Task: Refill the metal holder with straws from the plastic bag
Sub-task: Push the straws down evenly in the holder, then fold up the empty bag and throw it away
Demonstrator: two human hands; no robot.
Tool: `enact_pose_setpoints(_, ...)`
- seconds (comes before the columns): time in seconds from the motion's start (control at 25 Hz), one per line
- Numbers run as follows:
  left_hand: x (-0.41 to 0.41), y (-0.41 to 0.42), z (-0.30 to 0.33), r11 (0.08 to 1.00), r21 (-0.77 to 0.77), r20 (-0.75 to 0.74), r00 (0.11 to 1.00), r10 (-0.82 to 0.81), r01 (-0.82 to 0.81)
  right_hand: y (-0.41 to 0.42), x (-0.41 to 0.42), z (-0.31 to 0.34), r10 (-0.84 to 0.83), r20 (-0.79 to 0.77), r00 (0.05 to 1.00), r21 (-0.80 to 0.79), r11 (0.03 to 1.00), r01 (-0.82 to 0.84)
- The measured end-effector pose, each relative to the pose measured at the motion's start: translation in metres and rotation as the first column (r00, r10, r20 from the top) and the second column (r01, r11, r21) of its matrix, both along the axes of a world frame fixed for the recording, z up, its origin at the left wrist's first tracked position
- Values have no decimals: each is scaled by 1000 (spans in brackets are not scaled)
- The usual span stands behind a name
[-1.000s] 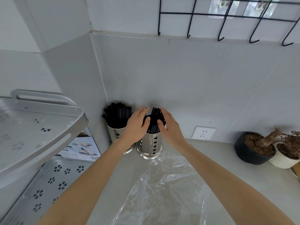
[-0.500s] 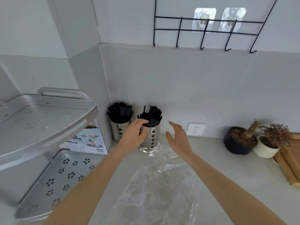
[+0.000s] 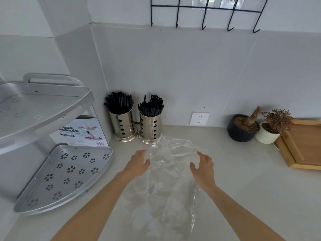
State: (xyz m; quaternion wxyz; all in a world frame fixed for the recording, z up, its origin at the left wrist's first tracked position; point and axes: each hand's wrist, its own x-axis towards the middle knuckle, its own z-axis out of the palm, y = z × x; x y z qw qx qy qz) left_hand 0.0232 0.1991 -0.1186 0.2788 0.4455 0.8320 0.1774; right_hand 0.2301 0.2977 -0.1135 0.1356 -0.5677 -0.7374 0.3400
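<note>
Two shiny metal holders stand side by side against the back wall, the left holder (image 3: 122, 125) and the right holder (image 3: 150, 126). Both are packed with black straws (image 3: 150, 106). A crumpled clear plastic bag (image 3: 165, 181) lies flat on the counter in front of them, its far end touching the right holder's base. My left hand (image 3: 138, 163) hovers at the bag's left edge, fingers apart, holding nothing. My right hand (image 3: 203, 165) hovers at the bag's right edge, also open. No straws show inside the bag.
A two-tier grey corner rack (image 3: 64, 174) stands at the left with a printed box (image 3: 79, 131) behind it. A wall socket (image 3: 199, 118), a black plant pot (image 3: 242, 128), a white plant pot (image 3: 268, 134) and a wooden tray (image 3: 302, 145) sit at the right. A black hook rail (image 3: 205, 13) hangs above.
Both hands have let go of the straws in the right holder and drawn back toward me, now hovering over the bag's two sides. The camera has tipped down and back.
</note>
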Motion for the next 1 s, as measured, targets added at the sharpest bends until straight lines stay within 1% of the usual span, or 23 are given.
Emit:
enact_pose_setpoints(0.08,7,-9,-7,999,-10,42,998,47,-46,-6,12,-7,-100,38,994,-55,993,102)
enact_pose_setpoints(0.2,12,-15,-17,985,-39,73,983,170,-168,-11,18,-16,-259,48,965,-256,930,263)
enact_pose_setpoints(0.28,15,-19,-20,962,-50,91,958,273,-270,-14,19,-20,-312,54,949,-372,875,309)
enact_pose_setpoints(0.32,16,-22,-21,950,-49,145,939,312,-308,-15,19,-22,-327,51,944,-404,857,319)
enact_pose_setpoints(0.4,20,-26,-25,936,-44,238,906,350,-350,-16,19,-26,-344,55,937,-421,843,335)
enact_pose_setpoints(0.52,22,-33,-27,906,-26,286,865,412,-423,-15,20,-31,-344,81,935,-420,839,346)
enact_pose_setpoints(0.6,22,-35,-26,868,2,362,809,463,-497,-13,22,-33,-345,90,934,-439,828,348)
enact_pose_setpoints(0.68,23,-38,-25,836,10,419,761,495,-549,-14,25,-32,-340,62,939,-466,822,328)
enact_pose_setpoints(0.76,20,-42,-26,820,12,424,746,514,-572,-16,26,-29,-328,35,944,-468,829,305)
enact_pose_setpoints(0.88,17,-44,-27,831,46,399,772,494,-555,-16,27,-28,-300,-41,953,-519,822,236)
enact_pose_setpoints(1.0,15,-45,-22,806,92,448,747,492,-585,-19,26,-20,-359,-161,919,-574,792,209)
